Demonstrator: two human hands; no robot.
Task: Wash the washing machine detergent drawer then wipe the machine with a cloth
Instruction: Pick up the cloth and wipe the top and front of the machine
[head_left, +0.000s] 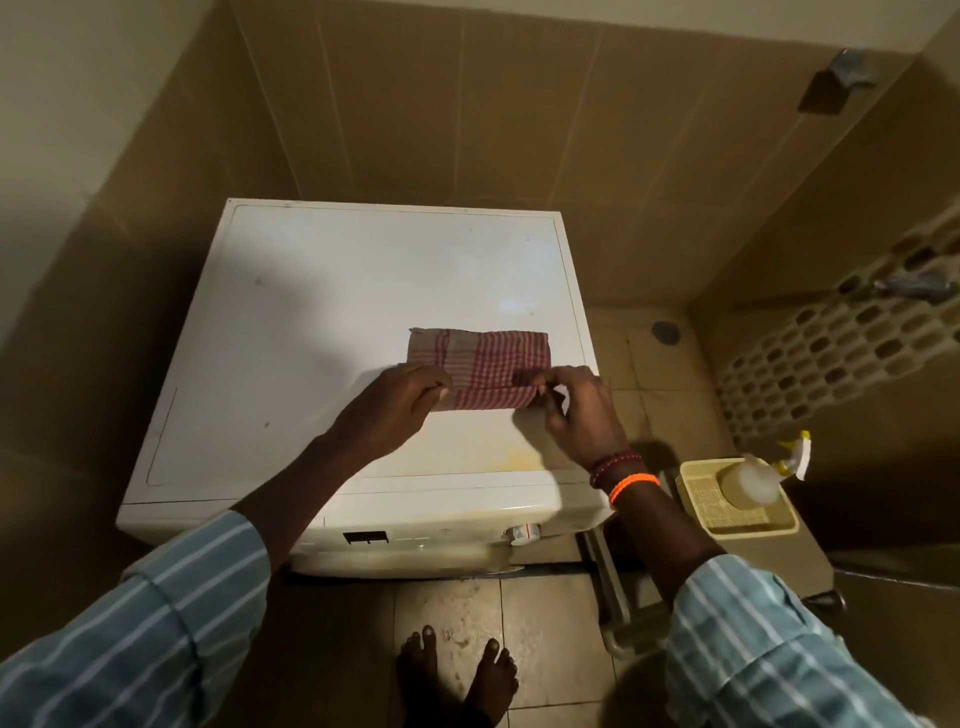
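Note:
A white washing machine (322, 312) stands against the tiled wall, seen from above. A folded red-and-white checked cloth (483, 358) lies flat on its top, towards the right. My left hand (400, 400) pinches the cloth's near left corner. My right hand (576, 410) pinches its near right corner. The machine's front panel with a dark display (365, 537) and a knob (524, 532) shows below my arms. The detergent drawer cannot be made out.
To the machine's right a cream basket (696, 493) holds a spray bottle (753, 480). A floor drain (665, 331) lies in the corner behind it, with taps (914, 286) on the right wall. My bare feet (457, 670) stand on the tiled floor.

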